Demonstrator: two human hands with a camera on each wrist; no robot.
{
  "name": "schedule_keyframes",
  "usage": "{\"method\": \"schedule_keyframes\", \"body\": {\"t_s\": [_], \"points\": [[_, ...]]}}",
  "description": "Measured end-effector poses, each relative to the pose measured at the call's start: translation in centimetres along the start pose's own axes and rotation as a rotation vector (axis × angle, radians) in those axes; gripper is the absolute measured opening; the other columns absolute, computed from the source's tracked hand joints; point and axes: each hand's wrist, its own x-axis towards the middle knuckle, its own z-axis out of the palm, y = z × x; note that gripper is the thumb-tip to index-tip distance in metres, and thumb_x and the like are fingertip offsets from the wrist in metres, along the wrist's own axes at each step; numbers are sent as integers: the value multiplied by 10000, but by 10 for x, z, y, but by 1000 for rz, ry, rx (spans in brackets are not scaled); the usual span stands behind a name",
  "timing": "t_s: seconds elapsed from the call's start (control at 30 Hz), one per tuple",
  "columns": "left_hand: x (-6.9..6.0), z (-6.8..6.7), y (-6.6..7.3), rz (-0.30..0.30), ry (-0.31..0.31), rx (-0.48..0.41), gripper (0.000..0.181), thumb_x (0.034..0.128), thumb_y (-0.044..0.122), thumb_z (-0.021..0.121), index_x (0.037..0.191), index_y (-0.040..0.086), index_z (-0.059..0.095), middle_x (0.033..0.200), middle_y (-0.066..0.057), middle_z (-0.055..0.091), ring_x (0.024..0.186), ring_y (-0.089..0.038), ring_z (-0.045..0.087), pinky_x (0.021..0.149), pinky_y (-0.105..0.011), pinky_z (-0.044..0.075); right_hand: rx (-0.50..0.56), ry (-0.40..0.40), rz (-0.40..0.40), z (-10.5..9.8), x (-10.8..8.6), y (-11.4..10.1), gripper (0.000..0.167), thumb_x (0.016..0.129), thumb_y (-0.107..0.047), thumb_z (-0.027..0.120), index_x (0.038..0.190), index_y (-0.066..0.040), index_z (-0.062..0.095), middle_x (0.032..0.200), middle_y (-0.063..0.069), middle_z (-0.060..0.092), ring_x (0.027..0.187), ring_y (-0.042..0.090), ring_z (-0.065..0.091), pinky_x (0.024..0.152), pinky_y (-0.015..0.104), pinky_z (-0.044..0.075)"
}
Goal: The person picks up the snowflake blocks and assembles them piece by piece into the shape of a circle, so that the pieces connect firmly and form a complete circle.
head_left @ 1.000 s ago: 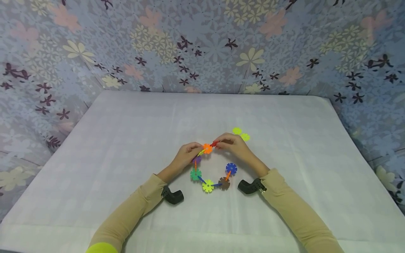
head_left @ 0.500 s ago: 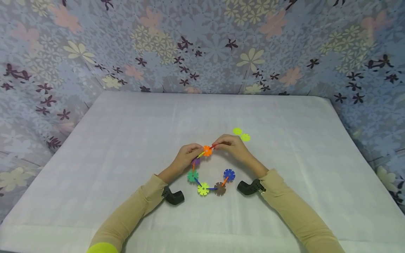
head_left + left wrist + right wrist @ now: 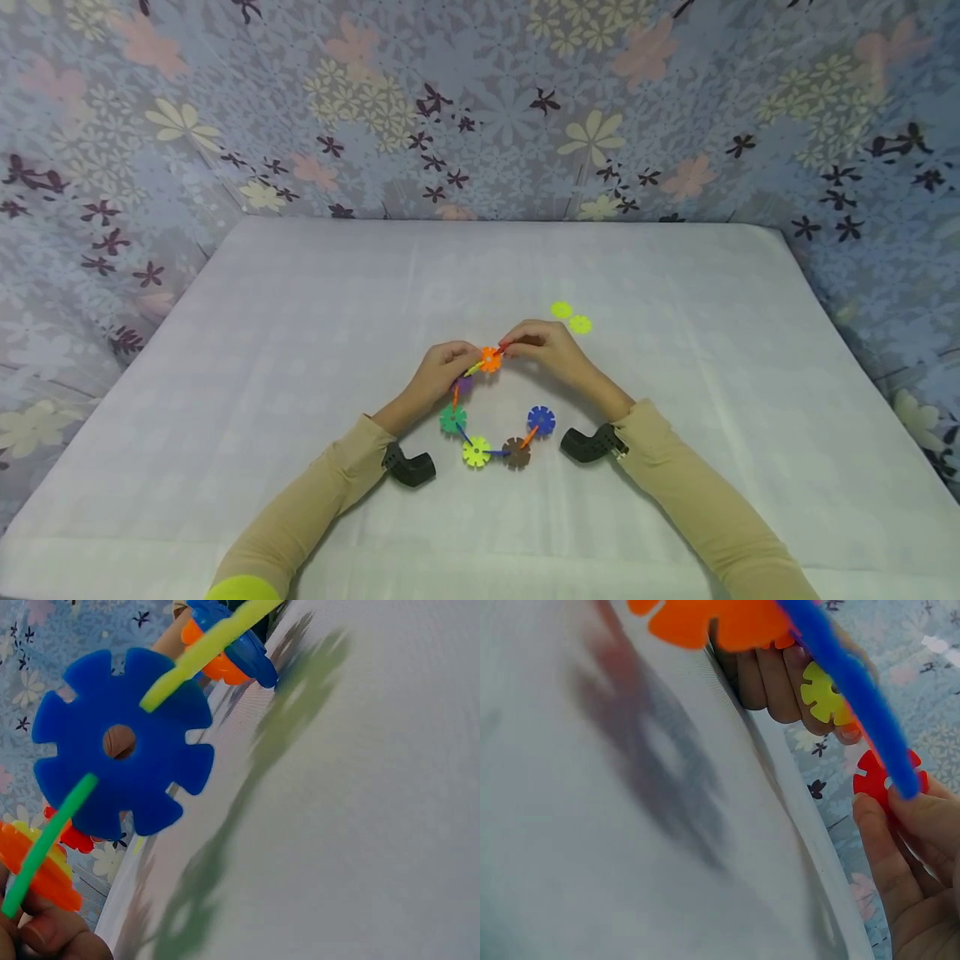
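Chain of notched discs, bent in a ring with a gap on its right side, between both hands over the white desk (image 3: 337,283). Order round from the top: orange disc (image 3: 490,359), yellow disc (image 3: 474,368), purple disc (image 3: 462,386), then green disc (image 3: 453,418), yellow-green disc (image 3: 476,451), brown disc (image 3: 516,452) and the blue disc (image 3: 541,421) at the far end, with narrow edge-on links between the lower ones. Shadows fall apart from the discs in the wrist views, so I take at least part of the chain to be lifted.

Left hand (image 3: 444,368): thumb and fingers pinched on the chain around the yellow disc; exact contact partly covered. Right hand (image 3: 551,344): thumb and fingertips clamped on the red disc (image 3: 870,776), which meets the rim of the orange disc. Seating depth: cannot tell.

Step in hand, my reading: slotting red into orange. To do it well, set the red disc crosswise to the orange face, notch facing notch, then push straight along the slot; a twist would likely spring the neighbouring joint. Brace close to the orange disc with the left hand, so the push does not travel down the chain. Let the blue end hang loose, since a tug there could pull links apart. A light wiggle should test the fit before letting go. Two loose discs (image 3: 581,324) lie on the desk just beyond the right hand, out of the way
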Motion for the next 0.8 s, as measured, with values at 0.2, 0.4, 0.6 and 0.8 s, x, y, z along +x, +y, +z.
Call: {"method": "schedule_keyframes", "body": {"t_s": [0.2, 0.4, 0.6, 0.8], "points": [[1, -2, -1, -17, -21, -44, 244, 928, 72, 467, 938, -140, 587, 555, 33, 448, 464, -52, 368, 485, -201, 322, -13, -2, 37, -7, 4, 13, 132, 831, 94, 560, 959, 99, 589, 931, 244, 595, 823, 255, 601, 717, 325, 476], [1, -1, -5, -6, 42, -75, 221, 928, 66, 464, 938, -124, 577, 587, 19, 457, 475, -61, 370, 490, -209, 337, -453, 218, 53, -30, 6, 13, 116, 828, 8, 610, 939, 19, 642, 945, 145, 610, 861, 269, 527, 748, 374, 418], [2, 0, -7, -29, 93, -136, 221, 926, 66, 470, 926, -132, 566, 590, 24, 457, 461, -49, 364, 447, -196, 323, -510, 109, 15, -34, 7, 8, 243, 821, -2, 624, 1060, 40, 604, 1036, 151, 586, 799, 251, 547, 706, 380, 437], [2, 0, -6, 12, 32, -70, 208, 915, 37, 483, 909, -144, 586, 615, 6, 501, 526, -63, 400, 531, -206, 350, -349, -150, -96, -11, 11, 12, 190, 828, -7, 614, 1014, 30, 620, 1007, 117, 614, 799, 193, 590, 709, 305, 467]]}}
